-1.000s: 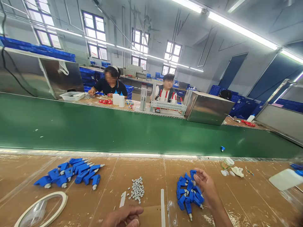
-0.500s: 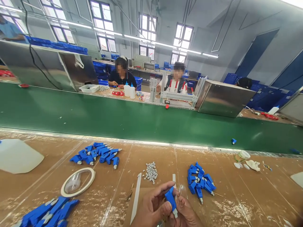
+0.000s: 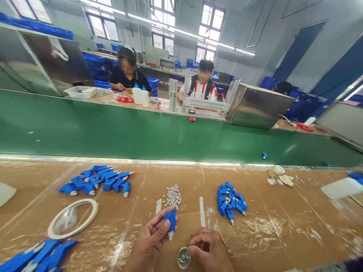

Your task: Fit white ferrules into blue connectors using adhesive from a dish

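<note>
My left hand (image 3: 151, 238) pinches a small blue plastic connector (image 3: 171, 220) with a white tip pointing down, held just above the cardboard-covered bench (image 3: 283, 234). My right hand (image 3: 208, 251) is curled beside it, fingertips at a small round metal cap (image 3: 183, 258) on the bench. A little heap of tiny white pieces (image 3: 172, 195) lies just beyond my hands. One pile of blue connectors (image 3: 231, 201) sits to the right of that heap. Another pile (image 3: 96, 180) sits to the left.
A tape roll (image 3: 72, 218) and more blue connectors (image 3: 39, 257) lie at the near left. A green conveyor belt (image 3: 141, 132) runs across behind the bench. Two people sit at the far side with white bottles (image 3: 141, 96) and a metal box (image 3: 259, 109).
My right hand left the right-hand blue pile and came back beside the left. A blue connector passed into my left hand's pinch. The view tilted down and shifted.
</note>
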A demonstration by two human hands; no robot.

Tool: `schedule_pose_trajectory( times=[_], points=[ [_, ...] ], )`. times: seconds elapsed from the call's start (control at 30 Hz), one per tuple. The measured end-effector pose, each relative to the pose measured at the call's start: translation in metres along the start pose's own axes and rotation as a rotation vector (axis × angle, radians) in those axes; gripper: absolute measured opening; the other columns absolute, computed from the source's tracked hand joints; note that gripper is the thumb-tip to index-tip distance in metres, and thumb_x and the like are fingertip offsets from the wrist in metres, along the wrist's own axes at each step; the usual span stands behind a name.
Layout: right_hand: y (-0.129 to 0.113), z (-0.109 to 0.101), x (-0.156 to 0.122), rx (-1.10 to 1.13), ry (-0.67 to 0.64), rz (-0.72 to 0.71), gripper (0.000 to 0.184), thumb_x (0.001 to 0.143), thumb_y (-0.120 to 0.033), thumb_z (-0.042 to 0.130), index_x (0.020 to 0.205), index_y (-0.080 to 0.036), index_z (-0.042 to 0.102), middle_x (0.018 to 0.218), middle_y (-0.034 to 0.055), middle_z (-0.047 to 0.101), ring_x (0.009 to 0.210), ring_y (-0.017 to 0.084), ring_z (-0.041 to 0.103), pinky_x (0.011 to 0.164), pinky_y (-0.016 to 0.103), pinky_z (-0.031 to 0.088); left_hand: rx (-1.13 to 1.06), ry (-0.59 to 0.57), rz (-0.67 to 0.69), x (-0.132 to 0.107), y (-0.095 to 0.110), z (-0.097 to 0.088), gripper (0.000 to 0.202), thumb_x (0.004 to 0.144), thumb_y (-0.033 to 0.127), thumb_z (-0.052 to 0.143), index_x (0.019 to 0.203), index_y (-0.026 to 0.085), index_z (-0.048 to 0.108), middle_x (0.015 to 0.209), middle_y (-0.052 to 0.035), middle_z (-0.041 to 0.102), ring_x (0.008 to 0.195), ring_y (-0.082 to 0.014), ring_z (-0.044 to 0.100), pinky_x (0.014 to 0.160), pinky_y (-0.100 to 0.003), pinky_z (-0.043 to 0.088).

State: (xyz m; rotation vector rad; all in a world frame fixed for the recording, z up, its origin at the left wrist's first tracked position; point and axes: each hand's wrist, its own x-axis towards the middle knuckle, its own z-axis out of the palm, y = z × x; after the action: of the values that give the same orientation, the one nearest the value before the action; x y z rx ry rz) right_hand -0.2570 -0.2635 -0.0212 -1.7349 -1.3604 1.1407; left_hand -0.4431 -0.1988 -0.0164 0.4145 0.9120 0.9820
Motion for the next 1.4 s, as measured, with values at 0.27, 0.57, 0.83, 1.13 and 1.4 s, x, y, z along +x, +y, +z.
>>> schedule_pose_trajectory(
  times=[0.27, 0.57, 0.83, 1.13, 1.4],
  points=[
    [-0.017, -0.002, -0.010, -0.118, 0.024, -0.071, 0.014, 0.075, -0.014, 0.072, 0.076, -0.023, 0.082, 0.072, -0.0010, 0.061, 0.065, 0.017, 0.056, 0.060, 0.027, 0.039, 0.000, 0.092, -0.020, -0.006, 0.006, -0.001, 0.059, 0.042, 0.043, 0.099, 0.095, 0.024, 0.083, 0.076, -0.0040, 0.080, 0.062, -0.0152, 0.070, 0.058, -0.019, 0.056],
    [0.002, -0.019, -0.002, -0.133, -0.075, -0.074, 0.019, 0.082, -0.030, 0.067, 0.094, -0.020, 0.078, 0.084, 0.0032, 0.062, 0.074, 0.022, 0.060, 0.069, 0.032, 0.044, -0.062, 0.014, -0.015, -0.002, 0.006, -0.004, 0.053, 0.052, 0.039, 0.097, 0.099, 0.021, 0.083, 0.084, -0.0077, 0.080, 0.068, -0.0134, 0.068, 0.063, -0.019, 0.054],
    [-0.001, 0.001, 0.005, -0.101, -0.067, -0.095, 0.025, 0.084, -0.037, 0.065, 0.079, -0.017, 0.078, 0.074, 0.0021, 0.058, 0.065, 0.019, 0.055, 0.060, 0.030, 0.039, -0.031, -0.016, -0.038, 0.000, 0.002, -0.009, 0.055, 0.055, 0.041, 0.095, 0.104, 0.020, 0.082, 0.090, -0.0107, 0.080, 0.076, -0.0193, 0.072, 0.066, -0.023, 0.054],
    [0.000, 0.000, -0.001, -0.214, -0.099, -0.301, 0.016, 0.089, -0.015, 0.061, 0.080, -0.023, 0.073, 0.082, 0.0002, 0.059, 0.073, 0.017, 0.058, 0.064, 0.027, 0.041, -0.109, -0.045, -0.053, 0.001, 0.003, -0.014, 0.048, 0.058, 0.035, 0.096, 0.102, 0.021, 0.082, 0.085, -0.0065, 0.079, 0.069, -0.0116, 0.066, 0.066, -0.018, 0.053],
    [0.009, 0.001, -0.001, -0.341, -0.001, -0.560, 0.034, 0.109, -0.035, 0.039, 0.085, -0.023, 0.060, 0.081, 0.0001, 0.055, 0.068, 0.017, 0.057, 0.062, 0.028, 0.041, -0.134, -0.072, -0.041, 0.000, 0.004, -0.012, 0.048, 0.064, 0.034, 0.093, 0.107, 0.019, 0.080, 0.095, -0.0112, 0.079, 0.077, -0.0170, 0.071, 0.066, -0.021, 0.055]
  ],
)
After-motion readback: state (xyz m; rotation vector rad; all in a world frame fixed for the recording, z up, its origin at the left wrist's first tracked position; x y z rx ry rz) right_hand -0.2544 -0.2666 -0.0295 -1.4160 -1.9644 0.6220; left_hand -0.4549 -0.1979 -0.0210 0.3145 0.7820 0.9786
